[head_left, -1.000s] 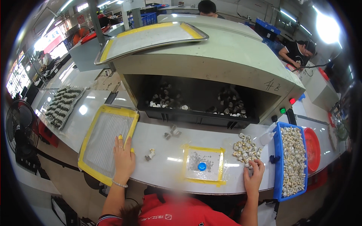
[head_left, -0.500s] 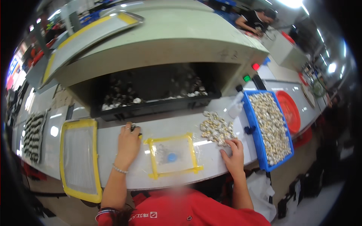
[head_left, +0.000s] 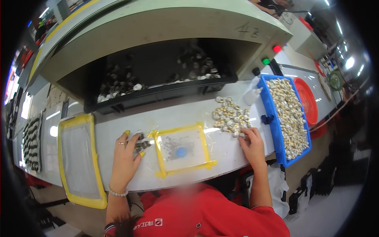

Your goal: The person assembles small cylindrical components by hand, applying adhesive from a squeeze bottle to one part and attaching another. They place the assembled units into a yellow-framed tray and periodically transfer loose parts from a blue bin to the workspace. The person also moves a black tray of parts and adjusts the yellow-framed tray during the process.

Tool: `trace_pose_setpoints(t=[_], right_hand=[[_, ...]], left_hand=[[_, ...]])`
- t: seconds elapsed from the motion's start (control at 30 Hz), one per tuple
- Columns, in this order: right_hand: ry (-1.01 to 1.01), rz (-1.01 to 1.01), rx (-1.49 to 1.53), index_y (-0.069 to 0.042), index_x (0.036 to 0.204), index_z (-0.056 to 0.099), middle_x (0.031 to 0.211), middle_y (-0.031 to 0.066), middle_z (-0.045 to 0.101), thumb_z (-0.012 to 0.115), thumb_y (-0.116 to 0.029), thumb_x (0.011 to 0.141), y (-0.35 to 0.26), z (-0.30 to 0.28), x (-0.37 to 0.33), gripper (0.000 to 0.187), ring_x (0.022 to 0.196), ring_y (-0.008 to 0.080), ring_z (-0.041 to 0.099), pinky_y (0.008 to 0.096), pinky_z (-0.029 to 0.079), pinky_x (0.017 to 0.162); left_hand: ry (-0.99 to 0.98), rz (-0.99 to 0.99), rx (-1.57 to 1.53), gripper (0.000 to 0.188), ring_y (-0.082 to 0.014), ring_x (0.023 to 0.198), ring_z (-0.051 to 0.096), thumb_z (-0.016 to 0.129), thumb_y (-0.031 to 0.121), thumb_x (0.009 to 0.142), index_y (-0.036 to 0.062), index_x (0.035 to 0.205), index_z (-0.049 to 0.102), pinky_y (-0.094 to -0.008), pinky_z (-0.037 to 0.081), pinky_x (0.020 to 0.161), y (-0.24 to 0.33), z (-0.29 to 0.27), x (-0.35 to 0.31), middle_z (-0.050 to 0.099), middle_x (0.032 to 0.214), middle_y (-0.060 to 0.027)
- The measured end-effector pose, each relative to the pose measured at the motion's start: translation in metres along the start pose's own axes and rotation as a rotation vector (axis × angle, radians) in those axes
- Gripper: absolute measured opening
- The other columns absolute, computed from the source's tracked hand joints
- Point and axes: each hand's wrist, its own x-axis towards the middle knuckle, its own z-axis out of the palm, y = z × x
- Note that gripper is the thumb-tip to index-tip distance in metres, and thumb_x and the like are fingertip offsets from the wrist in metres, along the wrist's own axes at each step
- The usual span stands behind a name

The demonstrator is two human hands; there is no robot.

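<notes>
My left hand rests on the white tabletop with its fingers spread. Its yellow-covered fingertips curve around a small cluster of dark, shiny pieces. Beside that cluster, a yellow-taped rectangle on the table holds a blue round spot and scattered grey specks. At the near edge of a loose pile of white-and-gold, bead-like pieces, my right hand has its thumb and fingers apart, the tips by the outermost pieces. Whether it touches one is too small to tell.
A blue tray full of similar pieces stands at right, with a red basin behind and a white bottle beside it. Ahead, a machine has a black tray of pieces in its opening. A yellow-edged frame lies left.
My view has tilted down and nearer the table. My left hand's fingers have spread, and the dark pieces beside them now show. My right hand stays by the pile's edge.
</notes>
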Motion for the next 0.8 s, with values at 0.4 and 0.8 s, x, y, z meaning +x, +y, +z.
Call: trace_pose_setpoints(t=[0.4,0.8], right_hand=[[-0.214,-0.121,0.146,0.000,0.092,0.058,0.090,0.0130,0.056,0.064,-0.007,0.078,-0.048,-0.005,-0.002,0.017,0.078,0.0257,0.056,0.0330,0.045,0.069],[-0.302,-0.307,0.067,-0.001,0.104,0.062,0.090,0.0108,0.058,0.070,-0.003,0.075,-0.057,0.035,-0.007,0.030,0.075,0.0235,0.060,0.0297,0.049,0.065]], left_hand=[[0.039,-0.015,0.057,0.040,-0.0303,0.097,0.050,0.067,0.003,0.066,0.0017,0.105,0.057,-0.0409,0.042,0.083,-0.017,-0.008,-0.017,0.053,0.104,-0.0144],[0.036,0.029,-0.017,0.033,-0.0331,0.094,0.052,0.060,-0.004,0.067,-0.0016,0.100,0.058,-0.0395,0.045,0.082,-0.028,0.010,0.007,0.057,0.101,-0.0165]])
